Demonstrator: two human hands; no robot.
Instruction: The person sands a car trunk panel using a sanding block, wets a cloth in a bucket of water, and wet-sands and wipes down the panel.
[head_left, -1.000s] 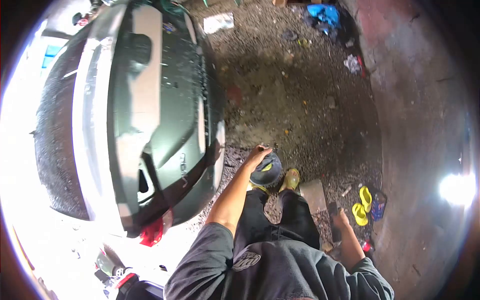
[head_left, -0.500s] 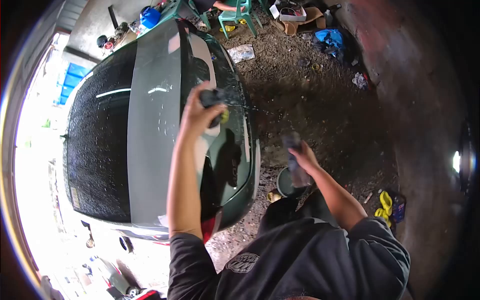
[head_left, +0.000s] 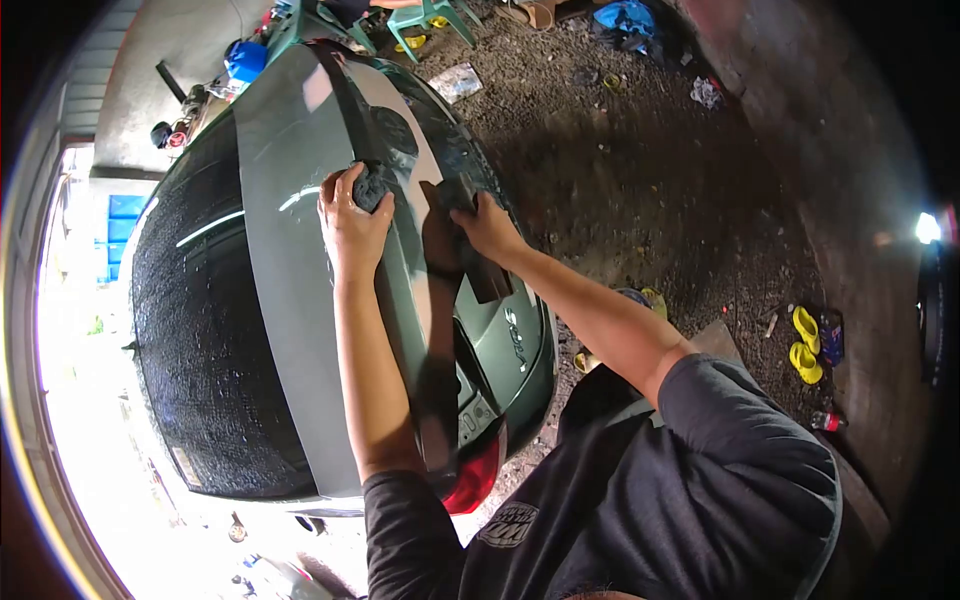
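My left hand [head_left: 352, 215] is closed round a dark wet cloth [head_left: 371, 187], pressed on the grey-green car's rear panel [head_left: 300, 190] near its dark edge strip. To its right, my right hand [head_left: 487, 228] grips a dark flat block [head_left: 484, 268] by its upper end, over the car's rear face. The block's long lower part points down toward the lettering on the car. Pale patches [head_left: 400, 90] mark the rear panel. Water drops cover the dark rear window [head_left: 215, 330].
A red tail light [head_left: 477, 478] sits at the car's near corner. On the gravel floor lie yellow clogs [head_left: 804, 362], a bottle [head_left: 827, 421] and a flattened sheet [head_left: 455, 83]. A green chair [head_left: 436, 22] and blue bag [head_left: 625, 18] stand farther off. A wall runs along the right.
My left hand rose from near the bucket to the car with the dark cloth. My right hand carried the dark block up and left to the car's rear. The view shifted too.
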